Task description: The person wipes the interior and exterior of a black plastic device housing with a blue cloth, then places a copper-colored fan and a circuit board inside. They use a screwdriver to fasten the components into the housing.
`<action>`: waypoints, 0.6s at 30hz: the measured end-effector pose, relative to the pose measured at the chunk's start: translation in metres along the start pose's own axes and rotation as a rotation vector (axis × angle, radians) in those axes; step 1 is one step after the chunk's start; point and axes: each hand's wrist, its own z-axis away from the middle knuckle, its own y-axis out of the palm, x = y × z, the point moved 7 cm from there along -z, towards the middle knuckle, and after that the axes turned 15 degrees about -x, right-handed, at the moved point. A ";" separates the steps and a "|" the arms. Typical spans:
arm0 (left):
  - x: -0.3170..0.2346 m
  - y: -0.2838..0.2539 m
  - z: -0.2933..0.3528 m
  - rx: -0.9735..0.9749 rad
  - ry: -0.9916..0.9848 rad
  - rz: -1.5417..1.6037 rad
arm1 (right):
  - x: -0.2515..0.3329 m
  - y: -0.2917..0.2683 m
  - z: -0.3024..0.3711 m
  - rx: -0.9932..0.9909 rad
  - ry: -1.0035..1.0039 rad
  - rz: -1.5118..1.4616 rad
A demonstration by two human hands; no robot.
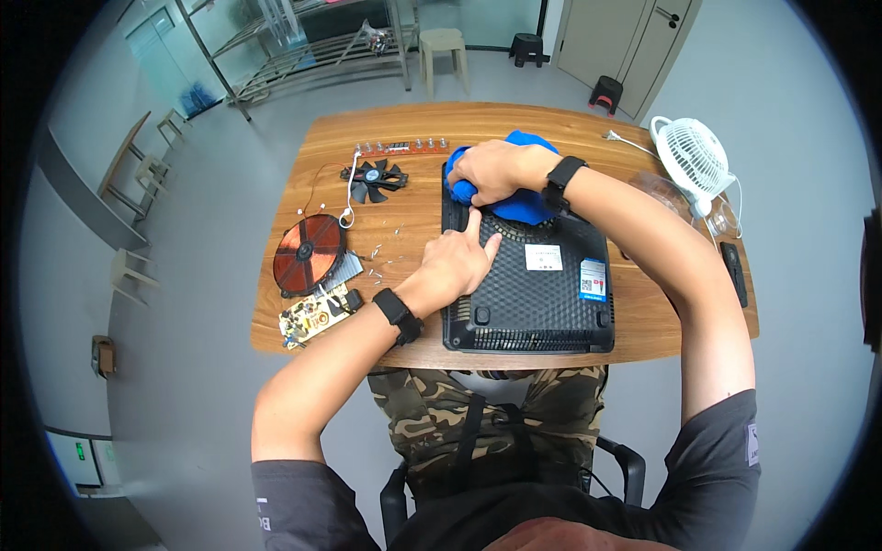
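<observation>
A black plastic casing (514, 312), which looks like an induction cooker's base turned underside up, lies on the wooden table in front of me. My right hand (491, 173) is closed on a bunched blue cloth (525, 208) and presses it to the casing's far left part, over the edge of its round vent. Part of the cloth spreads out beyond the hand, and the surface under it is hidden. My left hand (462, 260) rests on the casing's left side, index finger and thumb stretched out, holding nothing. Its index fingertip points at the cloth, just short of my right hand.
Left of the casing lie a black fan (375, 180), a copper coil (310, 255), a circuit board (317, 315), a narrow red board (401, 147) and several loose screws (375, 261). A white desk fan (691, 158) and a black handheld object (734, 274) are at the right.
</observation>
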 end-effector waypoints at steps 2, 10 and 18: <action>-0.001 -0.001 0.001 0.004 0.010 0.008 | 0.010 -0.002 0.008 0.039 -0.026 -0.045; 0.006 -0.012 0.007 0.009 -0.033 -0.051 | 0.003 0.008 0.004 0.054 0.123 -0.061; -0.004 -0.065 0.087 0.169 0.139 -0.097 | -0.001 0.017 0.011 0.047 0.125 -0.004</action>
